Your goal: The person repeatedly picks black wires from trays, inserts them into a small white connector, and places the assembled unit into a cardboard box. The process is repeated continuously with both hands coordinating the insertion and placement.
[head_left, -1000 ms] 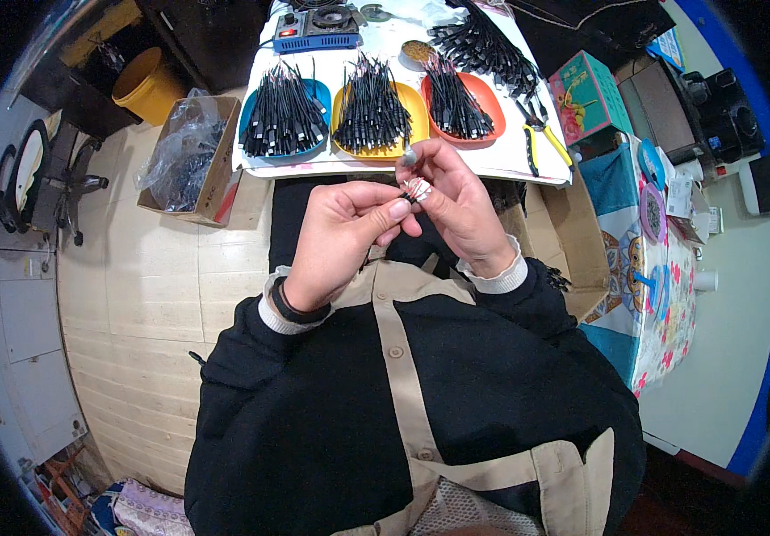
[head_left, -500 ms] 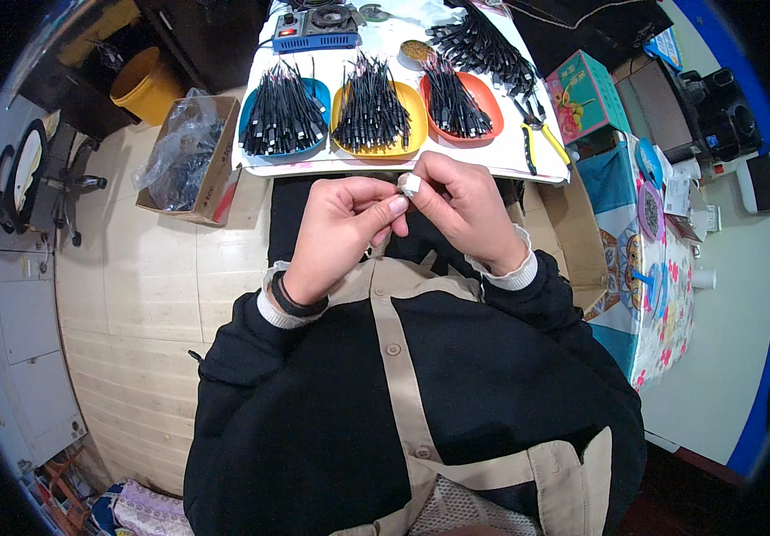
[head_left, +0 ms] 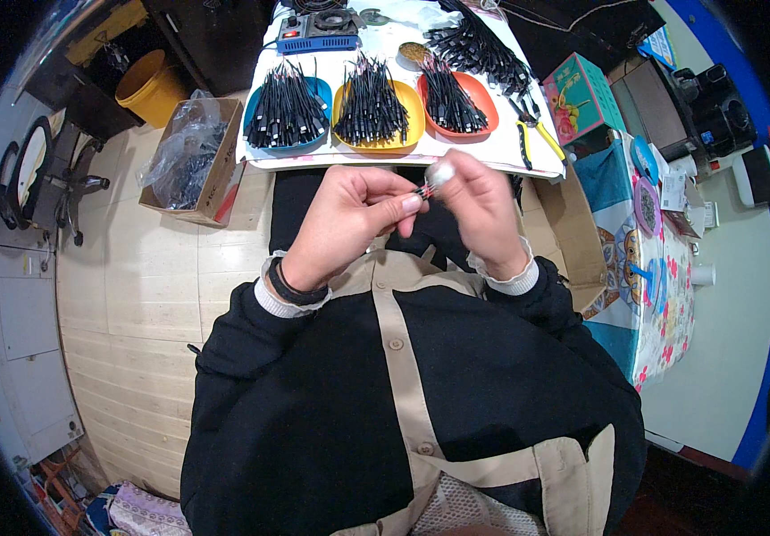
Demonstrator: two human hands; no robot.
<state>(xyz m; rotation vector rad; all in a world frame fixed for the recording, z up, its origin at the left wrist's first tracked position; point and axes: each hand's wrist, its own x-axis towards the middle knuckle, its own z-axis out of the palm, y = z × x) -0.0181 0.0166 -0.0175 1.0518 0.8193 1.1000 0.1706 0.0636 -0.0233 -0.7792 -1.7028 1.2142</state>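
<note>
Cable end (head_left: pixel 422 191) is just off the near edge of the worktop (head_left: pixel 503 152). I see left hand (head_left: pixel 363 210) pinching it, probably to steady it; right hand (head_left: pixel 476 207) blurred alongside, can't tell its grip. Blue tray (head_left: pixel 325 89), yellow tray (head_left: pixel 376 148), orange tray (head_left: pixel 487 96) line that edge, likely for reach.

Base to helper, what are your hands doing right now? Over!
Left hand pinching thin wires. Right hand close by, blurred, grip unclear. Yellow tray lies beyond, not between hands. Over.
</note>
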